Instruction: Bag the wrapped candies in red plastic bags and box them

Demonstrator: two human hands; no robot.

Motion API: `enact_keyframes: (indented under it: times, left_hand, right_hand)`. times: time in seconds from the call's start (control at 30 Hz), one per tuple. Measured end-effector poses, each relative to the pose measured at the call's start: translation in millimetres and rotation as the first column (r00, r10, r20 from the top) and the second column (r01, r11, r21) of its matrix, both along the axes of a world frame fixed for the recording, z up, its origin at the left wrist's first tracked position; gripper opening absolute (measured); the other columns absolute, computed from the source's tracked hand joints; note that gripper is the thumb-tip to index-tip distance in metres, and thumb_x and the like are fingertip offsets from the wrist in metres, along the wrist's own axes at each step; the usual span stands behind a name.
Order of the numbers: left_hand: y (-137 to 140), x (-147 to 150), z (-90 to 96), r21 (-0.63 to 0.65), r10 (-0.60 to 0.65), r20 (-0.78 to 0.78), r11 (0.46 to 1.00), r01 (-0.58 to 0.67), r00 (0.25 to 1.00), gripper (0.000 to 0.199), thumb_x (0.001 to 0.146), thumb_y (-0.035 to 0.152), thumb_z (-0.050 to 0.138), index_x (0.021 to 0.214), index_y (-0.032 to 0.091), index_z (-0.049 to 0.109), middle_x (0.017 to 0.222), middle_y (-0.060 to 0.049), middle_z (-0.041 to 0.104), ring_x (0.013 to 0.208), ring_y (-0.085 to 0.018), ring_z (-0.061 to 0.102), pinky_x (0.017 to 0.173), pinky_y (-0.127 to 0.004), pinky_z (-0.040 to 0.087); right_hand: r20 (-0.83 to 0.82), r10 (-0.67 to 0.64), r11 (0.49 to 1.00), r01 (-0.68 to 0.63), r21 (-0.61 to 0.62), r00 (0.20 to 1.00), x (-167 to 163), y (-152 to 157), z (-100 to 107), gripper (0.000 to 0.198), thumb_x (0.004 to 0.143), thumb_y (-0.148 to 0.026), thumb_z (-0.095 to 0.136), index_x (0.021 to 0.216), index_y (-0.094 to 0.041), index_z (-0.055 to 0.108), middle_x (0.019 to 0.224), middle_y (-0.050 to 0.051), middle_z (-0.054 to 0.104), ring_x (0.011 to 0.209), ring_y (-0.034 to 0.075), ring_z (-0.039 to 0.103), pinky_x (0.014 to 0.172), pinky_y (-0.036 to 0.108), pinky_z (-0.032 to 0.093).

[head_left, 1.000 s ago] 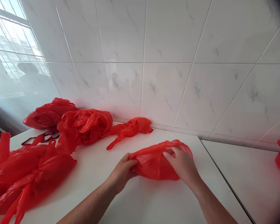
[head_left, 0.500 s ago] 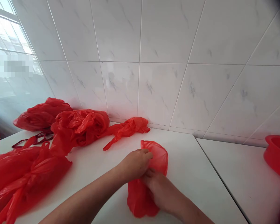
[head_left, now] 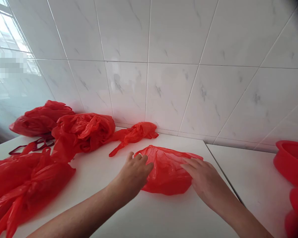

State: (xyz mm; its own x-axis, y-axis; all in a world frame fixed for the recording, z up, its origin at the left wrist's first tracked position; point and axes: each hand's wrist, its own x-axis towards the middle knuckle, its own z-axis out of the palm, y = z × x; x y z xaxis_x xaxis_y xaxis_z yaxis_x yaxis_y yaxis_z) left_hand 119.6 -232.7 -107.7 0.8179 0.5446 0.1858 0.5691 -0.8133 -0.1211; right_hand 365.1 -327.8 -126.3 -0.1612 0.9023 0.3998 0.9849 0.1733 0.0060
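Observation:
A thin red plastic bag point(head_left: 170, 175) lies spread sideways on the white tabletop between my hands, its upper side creased and see-through. At its left end, my left hand point(head_left: 136, 172) has bent fingers closed on the plastic; the exact grip is partly hidden. My right hand point(head_left: 203, 177) rests on the bag's right end, fingers stretched out and lying nearly flat on it.
Crumpled red bags point(head_left: 85, 132) are heaped at the back left, and a filled, knotted red bag point(head_left: 32, 178) is nearer. A smaller red bag point(head_left: 141, 130) lies by the tiled wall point(head_left: 129, 89). Red round containers point(head_left: 291, 162) stand at the right, past a table seam.
My hands were close together, overlapping on a narrow upright bag. Now they are apart, left and right, and the bag is spread wide between them. The view has shifted slightly.

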Motion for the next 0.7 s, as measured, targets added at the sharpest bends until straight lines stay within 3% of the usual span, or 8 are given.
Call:
enact_keyframes:
  times: [0.07, 0.13, 0.2, 0.27, 0.37, 0.47, 0.6, 0.7]
  left_hand:
    - [-9, 15, 5.9, -0.063, -0.1, 0.033, 0.993, 0.102, 0.994, 0.016, 0.076, 0.007, 0.049, 0.083, 0.018, 0.058, 0.08, -0.007, 0.058, 0.072, -0.021, 0.054, 0.072, -0.039, 0.041]
    - [-7, 31, 6.3, -0.143, -0.142, 0.037, 0.979, 0.146, 0.989, 0.022, 0.074, 0.001, 0.045, 0.081, 0.017, 0.059, 0.08, -0.007, 0.057, 0.07, -0.019, 0.052, 0.063, -0.032, 0.039]
    - [5, 43, 0.2, -0.212, -0.099, 0.003, 0.972, 0.098, 0.995, 0.024, 0.069, -0.002, 0.049, 0.079, 0.016, 0.061, 0.086, -0.009, 0.059, 0.078, -0.022, 0.054, 0.065, -0.032, 0.04]
    - [24, 48, -10.5, -0.25, -0.032, -0.021, 0.968, 0.026, 0.999, 0.02, 0.065, -0.001, 0.055, 0.073, 0.016, 0.062, 0.09, -0.012, 0.061, 0.088, -0.026, 0.056, 0.072, -0.035, 0.042]
    - [47, 43, -28.0, -0.291, 0.052, -0.013, 0.955, -0.053, 0.999, 0.014, 0.061, 0.01, 0.066, 0.074, 0.016, 0.064, 0.088, -0.013, 0.063, 0.087, -0.031, 0.058, 0.072, -0.041, 0.044]
    - [51, 34, -39.9, -0.324, 0.109, 0.008, 0.941, -0.101, 0.994, 0.024, 0.057, 0.022, 0.074, 0.078, 0.017, 0.065, 0.083, -0.012, 0.064, 0.073, -0.028, 0.06, 0.063, -0.04, 0.045]
    - [36, 37, -43.8, -0.333, 0.099, 0.086, 0.941, -0.065, 0.991, 0.015, 0.062, 0.021, 0.071, 0.075, 0.019, 0.064, 0.074, -0.009, 0.062, 0.068, -0.026, 0.059, 0.063, -0.04, 0.044]
    - [29, 42, -41.2, -0.33, 0.023, 0.115, 0.944, 0.017, 0.993, 0.017, 0.066, 0.016, 0.067, 0.081, 0.022, 0.065, 0.085, -0.009, 0.064, 0.087, -0.027, 0.059, 0.077, -0.041, 0.044]
  right_hand:
    - [-0.007, 0.002, 1.0, -0.001, 0.027, 1.0, -19, 6, 8, 0.049, 0.071, 0.0, 0.038, 0.104, -0.023, 0.066, 0.106, 0.005, 0.065, 0.108, 0.025, 0.053, 0.095, 0.047, 0.038]
    - [-0.014, -0.017, 1.0, 0.017, 0.001, 1.0, -33, 11, 9, 0.029, 0.078, -0.005, 0.04, 0.08, -0.021, 0.065, 0.081, 0.004, 0.065, 0.099, 0.025, 0.056, 0.097, 0.051, 0.035]
    - [-0.022, -0.022, 0.998, 0.021, -0.062, 1.0, -31, 14, 2, 0.028, 0.08, -0.006, 0.041, 0.062, -0.02, 0.056, 0.065, 0.001, 0.058, 0.084, 0.022, 0.058, 0.099, 0.054, 0.032]
    - [-0.024, 0.015, 0.992, -0.017, -0.126, 1.0, -14, 13, -11, 0.029, 0.075, -0.002, 0.041, 0.056, -0.02, 0.054, 0.063, 0.0, 0.056, 0.078, 0.019, 0.057, 0.101, 0.055, 0.03]
    - [0.018, -0.006, 0.986, 0.009, -0.164, 1.0, 24, 4, -23, 0.035, 0.066, 0.004, 0.039, 0.062, -0.022, 0.061, 0.074, 0.003, 0.064, 0.093, 0.023, 0.058, 0.102, 0.059, 0.027]
    - [0.071, -0.092, 0.993, 0.097, -0.075, 0.993, 32, -4, -13, 0.043, 0.069, 0.005, 0.037, 0.078, -0.023, 0.068, 0.101, 0.004, 0.067, 0.109, 0.028, 0.053, 0.097, 0.055, 0.035]
    - [0.004, -0.128, 0.978, 0.126, 0.165, 0.992, -18, 2, 2, 0.04, 0.079, -0.002, 0.037, 0.099, -0.02, 0.066, 0.107, 0.007, 0.064, 0.096, 0.022, 0.058, 0.082, 0.037, 0.048]
    - [0.007, -0.199, 0.979, 0.199, 0.054, 0.98, -53, 19, -14, 0.04, 0.078, 0.001, 0.037, 0.098, -0.019, 0.065, 0.09, 0.009, 0.065, 0.067, 0.017, 0.059, 0.056, 0.028, 0.047]
